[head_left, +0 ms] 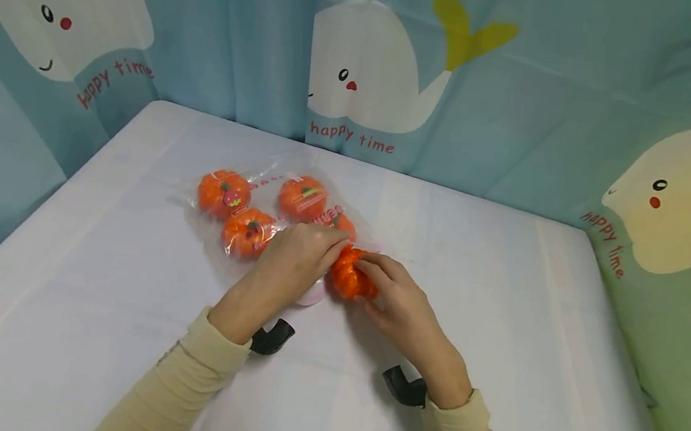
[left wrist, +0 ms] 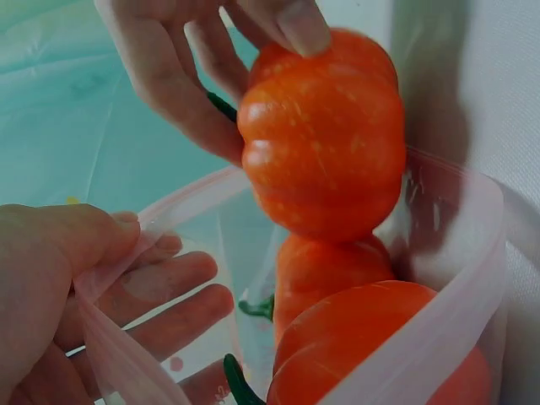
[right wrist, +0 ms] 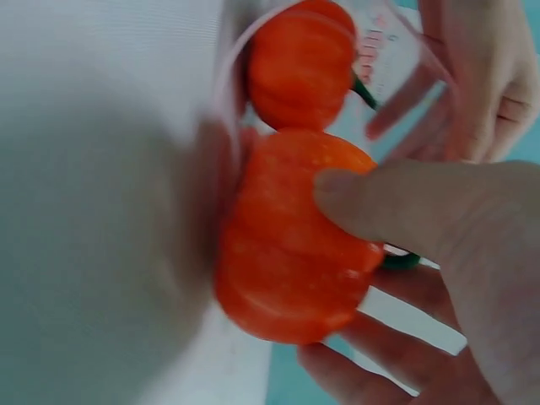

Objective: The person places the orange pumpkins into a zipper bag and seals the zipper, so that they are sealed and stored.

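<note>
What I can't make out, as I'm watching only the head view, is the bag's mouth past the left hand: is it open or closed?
Observer: Open. In the left wrist view, the left hand holds the bag by its pink rim, which gapes in a wide loop.
Operator: And does the pumpkin in the right hand have a stem?
Observer: Yes. In the right wrist view, the held pumpkin has a green stem on the side facing the right hand.
Operator: Anything visible through the mouth?
Observer: Two more pumpkins inside, the nearer partly covering the other in the left wrist view.
</note>
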Demonstrator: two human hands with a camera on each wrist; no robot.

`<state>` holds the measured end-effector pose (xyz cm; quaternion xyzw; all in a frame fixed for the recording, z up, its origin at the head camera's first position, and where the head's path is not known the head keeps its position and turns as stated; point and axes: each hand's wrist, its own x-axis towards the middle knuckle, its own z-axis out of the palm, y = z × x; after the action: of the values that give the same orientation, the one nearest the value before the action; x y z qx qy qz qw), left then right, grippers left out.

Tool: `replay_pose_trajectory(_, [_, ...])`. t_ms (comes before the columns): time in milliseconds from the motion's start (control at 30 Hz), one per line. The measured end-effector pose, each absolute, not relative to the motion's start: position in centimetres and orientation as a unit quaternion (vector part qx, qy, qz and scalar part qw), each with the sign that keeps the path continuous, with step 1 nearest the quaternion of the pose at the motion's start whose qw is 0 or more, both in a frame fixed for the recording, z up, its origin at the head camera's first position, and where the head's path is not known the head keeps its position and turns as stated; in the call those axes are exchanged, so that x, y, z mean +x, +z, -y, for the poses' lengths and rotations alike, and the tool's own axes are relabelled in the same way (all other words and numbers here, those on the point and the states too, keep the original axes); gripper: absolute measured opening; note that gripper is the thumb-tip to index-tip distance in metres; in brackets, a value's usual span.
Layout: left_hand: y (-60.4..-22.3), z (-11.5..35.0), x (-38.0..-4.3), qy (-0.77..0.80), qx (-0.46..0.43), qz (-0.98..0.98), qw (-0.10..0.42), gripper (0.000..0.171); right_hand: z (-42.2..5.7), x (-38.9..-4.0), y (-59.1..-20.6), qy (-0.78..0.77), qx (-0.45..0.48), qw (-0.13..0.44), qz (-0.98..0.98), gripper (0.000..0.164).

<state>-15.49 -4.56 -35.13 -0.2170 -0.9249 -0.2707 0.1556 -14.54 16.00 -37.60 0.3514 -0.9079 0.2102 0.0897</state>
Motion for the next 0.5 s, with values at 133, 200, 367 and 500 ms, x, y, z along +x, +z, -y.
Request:
replay_pose_trajectory(133, [-35.3,4.6,-15.5,-0.273,-0.22,0.922,0.164,0.017,-15.2,-14.7,-38.7,0.207,0.365,0.134,0.898,0.049])
replay_pose_trajectory(200, [-35.2,4.5,-15.5,-0.275,-0.219,0.921,0.166,0.017,-14.9,-14.8,-39.2,0.202,0.369,0.16,0.893,0.047])
replay_pose_trajectory(367, [-35.1,4.6,-15.5,-0.279,-0.209,0.925,0.149,0.02,-14.3,-14.5,-39.7,0.181,0.35,0.21,0.895,0.049])
replay_pose_trajectory(500, [-35.0,4.7,-15.6,-0.278,-0.207,0.927,0.144,0.021,-14.2,-14.5,-39.5,0.169,0.334,0.215,0.902,0.049])
